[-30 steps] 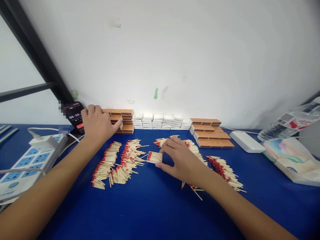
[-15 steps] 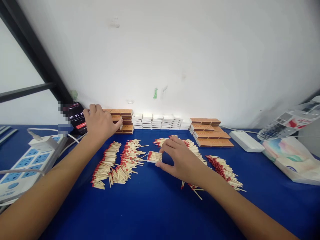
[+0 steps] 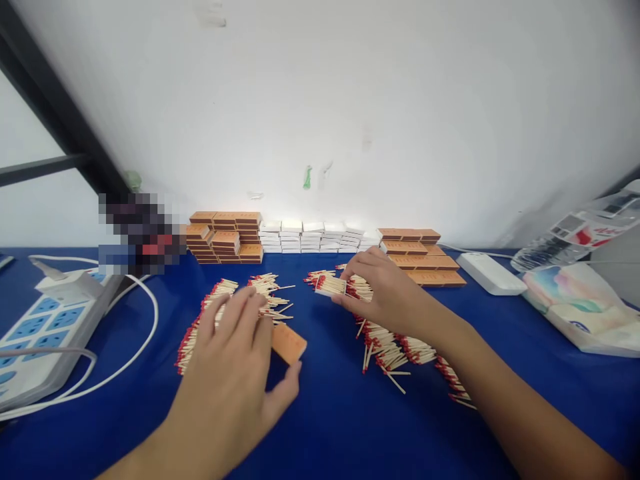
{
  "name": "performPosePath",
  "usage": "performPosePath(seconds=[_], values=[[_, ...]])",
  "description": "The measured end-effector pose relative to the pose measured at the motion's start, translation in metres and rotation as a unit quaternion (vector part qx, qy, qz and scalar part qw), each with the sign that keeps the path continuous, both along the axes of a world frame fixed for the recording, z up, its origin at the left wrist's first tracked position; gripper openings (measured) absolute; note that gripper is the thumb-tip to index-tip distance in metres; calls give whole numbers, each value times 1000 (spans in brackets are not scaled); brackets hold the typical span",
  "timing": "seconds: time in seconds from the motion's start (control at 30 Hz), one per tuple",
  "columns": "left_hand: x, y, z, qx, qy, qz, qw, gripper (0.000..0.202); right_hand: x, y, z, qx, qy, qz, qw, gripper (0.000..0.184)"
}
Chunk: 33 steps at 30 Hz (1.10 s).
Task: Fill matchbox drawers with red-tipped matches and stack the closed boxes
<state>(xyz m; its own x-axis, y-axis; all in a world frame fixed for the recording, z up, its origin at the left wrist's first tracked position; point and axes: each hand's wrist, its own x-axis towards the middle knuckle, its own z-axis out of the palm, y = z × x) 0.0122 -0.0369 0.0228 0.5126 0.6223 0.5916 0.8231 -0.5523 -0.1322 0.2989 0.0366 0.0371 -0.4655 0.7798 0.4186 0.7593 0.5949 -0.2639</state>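
Note:
My left hand is closed on an orange matchbox sleeve, with the thumb along its near edge and fingers over its left end. A white matchbox tray filled with red-tipped matches is pinched by its right end in my right hand. Loose matches lie on the left, partly hidden behind my left hand. Under and beside my right hand spread more loose matches. My right forearm hides part of the pile at the far right.
Orange matchboxes are stacked by the wall, with white trays beside them and another orange stack further right. A power strip with cables lies left. A white adapter, tissue pack and plastic bottle stand right.
My left hand has come from the left stack towards the near middle of the table, now with a matchbox sleeve. My right hand has shifted slightly right and away with the filled tray.

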Motion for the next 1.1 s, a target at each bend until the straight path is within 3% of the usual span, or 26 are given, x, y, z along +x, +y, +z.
performPosePath(seconds=[0.07,0.13,0.23,0.3,0.43,0.5,0.6,0.77,0.87,1.1], values=[[1,-9,-16,-15,3,-13,1000,37,1,2,-2,7,-8,-3,1000,17],[-1,-9,-24,-18,24,-34,999,52,0,3,-4,16,-13,-4,1000,17],[-7,2,-20,-34,56,-82,995,75,-2,3,-6,17,-14,-5,1000,17],[-11,11,-9,-80,84,-149,982,63,-2,2,-6,15,-15,-9,1000,18],[-19,29,6,-163,91,-187,964,48,-3,1,-5,13,-18,-13,1000,18],[-21,38,6,-191,83,-198,958,40,-3,1,-5,13,-16,-15,1000,17],[-23,49,-3,-214,73,-205,952,44,-2,1,-4,5,-3,-12,1000,18],[-24,56,-14,-190,57,-216,956,38,-2,1,-5,-18,23,-12,999,18],[-27,60,-8,-193,14,-214,957,31,-3,0,-5,-52,60,-13,997,20],[-43,80,7,-91,-80,-164,979,36,-10,-7,1,-213,178,22,960,30]])
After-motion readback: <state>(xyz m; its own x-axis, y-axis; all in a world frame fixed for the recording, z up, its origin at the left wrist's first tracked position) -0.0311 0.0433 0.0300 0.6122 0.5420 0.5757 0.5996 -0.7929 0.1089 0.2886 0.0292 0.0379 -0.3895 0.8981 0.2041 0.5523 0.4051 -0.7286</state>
